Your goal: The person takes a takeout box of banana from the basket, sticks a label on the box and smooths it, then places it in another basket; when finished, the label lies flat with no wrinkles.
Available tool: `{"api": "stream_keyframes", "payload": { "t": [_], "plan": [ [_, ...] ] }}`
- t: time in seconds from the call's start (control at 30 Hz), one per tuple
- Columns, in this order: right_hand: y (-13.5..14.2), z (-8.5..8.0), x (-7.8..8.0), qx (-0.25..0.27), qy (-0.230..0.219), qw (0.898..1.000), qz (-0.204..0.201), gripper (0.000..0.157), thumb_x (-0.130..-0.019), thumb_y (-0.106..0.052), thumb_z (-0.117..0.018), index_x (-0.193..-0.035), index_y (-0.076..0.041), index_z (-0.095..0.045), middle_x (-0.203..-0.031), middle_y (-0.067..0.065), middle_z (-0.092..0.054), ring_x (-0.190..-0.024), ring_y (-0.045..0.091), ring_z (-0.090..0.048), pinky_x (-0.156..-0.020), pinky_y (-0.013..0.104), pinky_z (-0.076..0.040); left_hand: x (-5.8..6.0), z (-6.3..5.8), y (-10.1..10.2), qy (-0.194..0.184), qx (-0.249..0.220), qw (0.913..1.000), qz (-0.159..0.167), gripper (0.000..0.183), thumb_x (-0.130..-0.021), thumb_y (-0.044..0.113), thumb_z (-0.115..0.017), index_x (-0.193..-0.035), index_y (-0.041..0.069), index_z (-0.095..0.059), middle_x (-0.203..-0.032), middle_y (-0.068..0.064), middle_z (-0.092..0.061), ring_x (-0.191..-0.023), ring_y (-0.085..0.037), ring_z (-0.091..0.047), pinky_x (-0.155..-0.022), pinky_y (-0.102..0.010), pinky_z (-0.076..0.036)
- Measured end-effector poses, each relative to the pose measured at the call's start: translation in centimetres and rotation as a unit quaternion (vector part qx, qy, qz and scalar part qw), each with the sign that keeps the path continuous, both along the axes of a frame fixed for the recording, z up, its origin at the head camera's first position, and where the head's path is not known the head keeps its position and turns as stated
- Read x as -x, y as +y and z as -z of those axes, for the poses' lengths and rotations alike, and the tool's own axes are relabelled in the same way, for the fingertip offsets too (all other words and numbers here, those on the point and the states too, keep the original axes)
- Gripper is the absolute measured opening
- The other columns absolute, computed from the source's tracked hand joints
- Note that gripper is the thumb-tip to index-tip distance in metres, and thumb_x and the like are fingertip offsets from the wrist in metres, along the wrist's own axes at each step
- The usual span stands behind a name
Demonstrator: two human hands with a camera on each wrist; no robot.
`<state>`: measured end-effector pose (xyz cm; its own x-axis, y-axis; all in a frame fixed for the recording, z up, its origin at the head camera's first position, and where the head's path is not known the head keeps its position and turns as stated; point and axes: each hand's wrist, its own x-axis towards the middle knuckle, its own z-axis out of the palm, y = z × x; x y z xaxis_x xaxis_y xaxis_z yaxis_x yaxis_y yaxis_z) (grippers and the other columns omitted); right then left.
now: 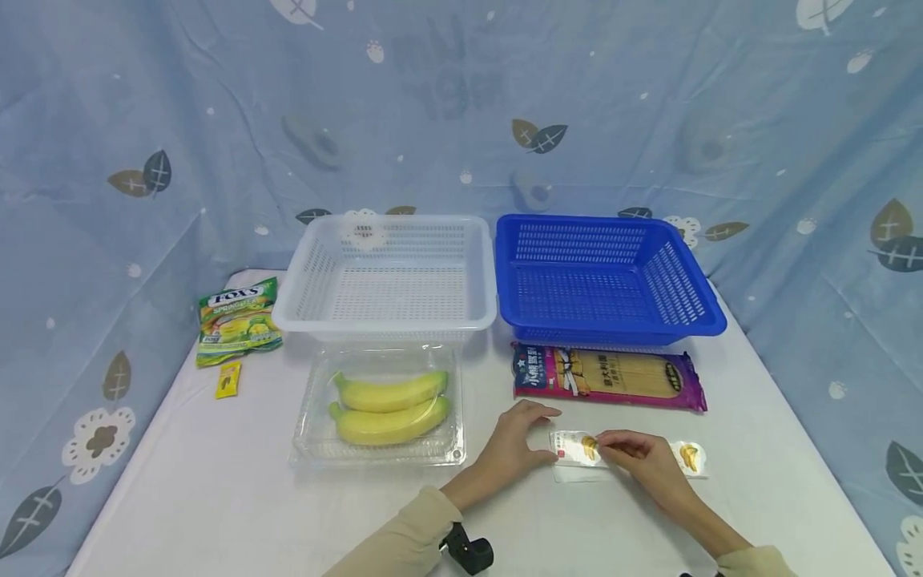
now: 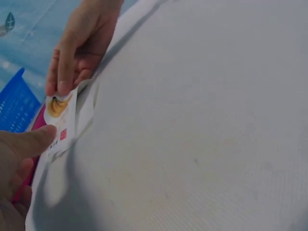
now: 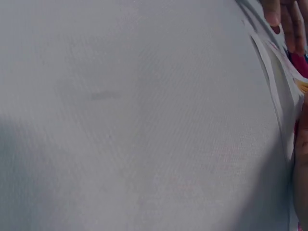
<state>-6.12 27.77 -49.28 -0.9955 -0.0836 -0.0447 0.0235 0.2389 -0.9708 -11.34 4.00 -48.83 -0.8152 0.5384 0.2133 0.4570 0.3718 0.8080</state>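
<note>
A strip of white labels printed with bananas [image 1: 570, 447] lies on the white table, with a paler backing sheet [image 1: 573, 474] under its front edge. My right hand [image 1: 645, 465] pinches the strip beside one banana picture, and another banana label [image 1: 690, 458] shows past the wrist side of that hand. At the strip's left end, my left hand [image 1: 508, 449] holds thumb and fingers apart in a loose curve. In the left wrist view its thumb [image 2: 36, 142] overlaps the label's end. The right wrist view catches only the strip's edge [image 3: 272, 77] and parts of both hands.
Left of the hands sits a clear plastic box [image 1: 310, 445] with two bananas [image 1: 392, 409]. Behind are a white basket [image 1: 382, 327], a blue basket [image 1: 613, 330] and a noodle pack [image 1: 613, 375]. A green candy bag [image 1: 238, 324] and small yellow packet [image 1: 228, 380] lie far left.
</note>
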Motion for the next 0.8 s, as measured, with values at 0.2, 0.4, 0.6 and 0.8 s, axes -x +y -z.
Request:
{"api": "stream_keyframes", "payload": {
  "t": [0.2, 0.4, 0.6, 0.8],
  "plan": [
    [-0.52, -0.03, 0.22, -0.001, 0.004, 1.000, 0.003, 0.017, -0.086, 0.002, -0.067, -0.098, 0.014, -0.066, -0.098, 0.000, -0.072, -0.090, 0.004, -0.066, -0.077, 0.018, -0.053, 0.21, 0.45, 0.50, -0.060, -0.015, 0.9977, 0.029, 0.065, -0.064, 0.003, -0.088, -0.120, 0.004, -0.054, -0.109, -0.007, -0.063, -0.097, -0.010, -0.066, -0.092, -0.020, -0.046],
    [-0.19, 0.53, -0.12, -0.011, 0.033, 0.999, -0.016, 0.010, -0.087, 0.003, -0.065, -0.094, 0.001, -0.072, -0.102, 0.008, -0.071, -0.096, -0.001, -0.063, -0.079, 0.016, -0.052, 0.23, 0.69, 0.62, -0.020, 0.052, 0.9984, 0.011, 0.071, -0.060, 0.017, -0.092, -0.116, 0.010, -0.050, -0.099, 0.005, -0.067, -0.098, -0.003, -0.061, -0.093, -0.025, -0.042],
    [-0.16, 0.61, -0.15, -0.003, 0.040, 0.999, -0.011, 0.010, -0.087, 0.004, -0.065, -0.094, 0.001, -0.072, -0.102, 0.005, -0.071, -0.096, -0.001, -0.063, -0.079, 0.016, -0.052, 0.28, 0.54, 0.52, -0.047, -0.005, 0.9989, 0.006, 0.062, -0.065, 0.005, -0.088, -0.115, 0.005, -0.051, -0.097, -0.004, -0.069, -0.095, -0.010, -0.063, -0.094, -0.026, -0.043],
    [0.02, 0.53, -0.32, 0.023, 0.040, 0.999, -0.011, 0.011, -0.086, 0.007, -0.064, -0.092, 0.002, -0.072, -0.099, 0.000, -0.072, -0.095, 0.000, -0.063, -0.080, 0.015, -0.051, 0.41, 0.24, 0.49, -0.035, 0.017, 0.9992, 0.008, 0.058, -0.066, 0.005, -0.087, -0.113, 0.005, -0.052, -0.099, -0.005, -0.067, -0.095, -0.009, -0.063, -0.094, -0.024, -0.042]
  ]
}}
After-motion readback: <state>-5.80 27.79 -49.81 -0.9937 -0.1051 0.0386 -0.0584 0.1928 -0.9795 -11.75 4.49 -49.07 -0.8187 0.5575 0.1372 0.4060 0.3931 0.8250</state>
